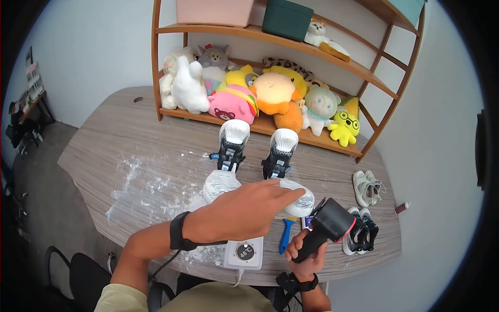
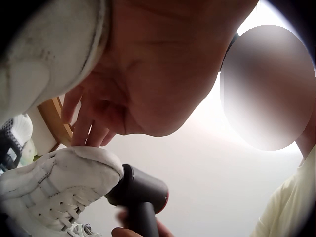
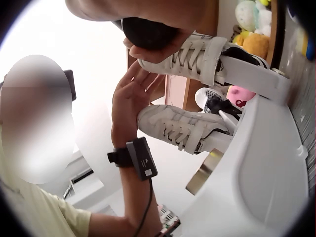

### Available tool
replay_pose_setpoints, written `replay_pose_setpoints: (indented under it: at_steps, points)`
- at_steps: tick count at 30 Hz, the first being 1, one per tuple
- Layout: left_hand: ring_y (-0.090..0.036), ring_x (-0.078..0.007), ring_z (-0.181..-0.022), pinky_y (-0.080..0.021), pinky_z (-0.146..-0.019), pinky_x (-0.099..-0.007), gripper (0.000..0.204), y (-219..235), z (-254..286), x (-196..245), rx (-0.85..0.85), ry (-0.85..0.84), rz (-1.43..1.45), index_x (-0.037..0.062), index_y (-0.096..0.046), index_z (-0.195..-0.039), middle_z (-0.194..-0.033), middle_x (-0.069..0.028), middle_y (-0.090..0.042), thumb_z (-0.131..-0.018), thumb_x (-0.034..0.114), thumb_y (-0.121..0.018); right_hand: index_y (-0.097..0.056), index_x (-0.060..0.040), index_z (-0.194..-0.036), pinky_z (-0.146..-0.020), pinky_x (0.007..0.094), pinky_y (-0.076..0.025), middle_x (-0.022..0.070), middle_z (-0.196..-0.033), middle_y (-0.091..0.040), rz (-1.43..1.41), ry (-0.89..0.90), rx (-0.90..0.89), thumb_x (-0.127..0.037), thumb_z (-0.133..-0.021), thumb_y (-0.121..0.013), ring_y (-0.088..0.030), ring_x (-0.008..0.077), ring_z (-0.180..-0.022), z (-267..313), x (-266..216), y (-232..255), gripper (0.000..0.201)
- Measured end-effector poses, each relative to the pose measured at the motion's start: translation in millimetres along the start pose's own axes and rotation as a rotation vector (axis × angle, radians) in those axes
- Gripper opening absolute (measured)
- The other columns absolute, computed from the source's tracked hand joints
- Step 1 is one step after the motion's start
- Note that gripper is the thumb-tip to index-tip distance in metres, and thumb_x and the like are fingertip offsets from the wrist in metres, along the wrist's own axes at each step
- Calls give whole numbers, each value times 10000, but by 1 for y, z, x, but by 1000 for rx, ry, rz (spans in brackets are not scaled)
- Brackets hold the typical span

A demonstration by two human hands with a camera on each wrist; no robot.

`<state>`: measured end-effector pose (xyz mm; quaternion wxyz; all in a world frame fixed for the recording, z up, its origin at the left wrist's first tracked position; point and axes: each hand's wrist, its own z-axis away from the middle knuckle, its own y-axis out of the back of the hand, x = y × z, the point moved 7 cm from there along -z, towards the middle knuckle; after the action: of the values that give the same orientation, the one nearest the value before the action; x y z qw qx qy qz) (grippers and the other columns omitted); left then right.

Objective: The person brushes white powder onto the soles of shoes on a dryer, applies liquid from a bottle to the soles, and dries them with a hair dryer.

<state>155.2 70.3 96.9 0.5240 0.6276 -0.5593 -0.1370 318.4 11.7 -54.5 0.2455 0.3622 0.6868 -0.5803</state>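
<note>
My right hand point(image 1: 307, 256) grips a black hair dryer point(image 1: 329, 223) by its handle, with the nozzle close to the toe of a white sneaker point(image 2: 64, 185). This sneaker sits sole up on a white shoe dryer point(image 3: 271, 148), whose round display point(image 1: 245, 252) reads 48°C. My left hand point(image 1: 239, 210) reaches across with its fingers extended, and the fingertips rest at the sneaker's sole point(image 1: 304, 203). A second white sneaker point(image 3: 182, 127) is mounted sole up on the left, its sole point(image 1: 221, 184) partly hidden by my left hand in the head view.
Behind stand two black-and-grey shoes point(image 1: 234, 132) with white soles facing up. A blue-handled brush point(image 1: 286, 236) lies right of the dryer; two more pairs of shoes point(image 1: 364, 231) and a small bottle point(image 1: 402, 207) lie farther right. White residue marks the table point(image 1: 99, 140). Plush toys point(image 1: 273, 93) fill a wooden shelf.
</note>
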Motion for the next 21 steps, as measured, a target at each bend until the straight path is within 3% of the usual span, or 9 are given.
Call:
replay_pose_setpoints:
  at_steps: [4,8,11,12,14,16,17,21]
  points:
    - [-601,-381,-1003,-381,-1095,-435,658,0,0,2,38,-19,4,-2,-441,-1348,-1139,-220,-625,-699,-100,-489,-425,65,-1187,-497,321,-449,142,-776,-515,228,133,-41,-580,-868,-556,-519,202,-578,13,-2,-14,731]
    - [-613,-385,-972,-349,-1124,-428,663,17,-4,6,24,40,148,18,-475,-1339,-1164,-191,-633,-685,-91,-451,-454,82,-1177,-501,323,-469,169,-795,-563,315,108,-71,-558,-829,-623,-563,204,-587,16,-3,-8,748]
    - [-631,-372,-981,-327,-1132,-419,629,58,-4,20,52,125,179,29,-519,-1309,-1173,-177,-638,-693,-66,-435,-465,80,-1146,-482,302,-467,162,-774,-575,282,208,-17,-590,-834,-600,-568,189,-556,3,-38,-10,751]
    - [-634,-362,-992,-342,-1119,-411,617,68,-6,18,62,84,127,28,-527,-1303,-1169,-175,-642,-699,-63,-439,-477,61,-1074,-464,288,-462,136,-738,-565,289,238,-51,-615,-864,-540,-551,176,-515,-6,-52,-8,711]
    - [-639,-342,-1013,-372,-1094,-395,593,87,-13,11,88,5,27,27,-545,-1291,-1161,-170,-651,-712,-57,-447,-472,8,-998,-447,278,-434,70,-701,-498,105,192,-50,-579,-948,-410,-490,146,-502,-30,-67,-4,592]
    - [-626,-325,-1055,-395,-1067,-390,569,86,-36,-22,34,43,-84,22,-531,-1306,-1183,-166,-644,-744,-40,-462,-482,-31,-1175,-455,279,-398,62,-751,-488,-229,-22,92,-496,-987,-391,-467,132,-548,-74,-68,21,510]
    - [-619,-317,-1075,-407,-1053,-387,558,83,-44,-42,18,65,-138,19,-524,-1314,-1195,-165,-640,-760,-31,-470,-481,-89,-1203,-475,270,-371,43,-773,-476,-249,-121,118,-471,-1007,-356,-443,119,-578,-88,-68,20,448]
    - [-555,-308,-1173,-408,-1042,-385,527,62,-72,-97,-143,78,-144,26,-490,-1349,-1300,-177,-568,-821,17,-490,-497,-71,-1154,-500,268,-367,32,-774,-488,-308,-371,52,-442,-1012,-351,-447,117,-601,-132,-35,36,424]
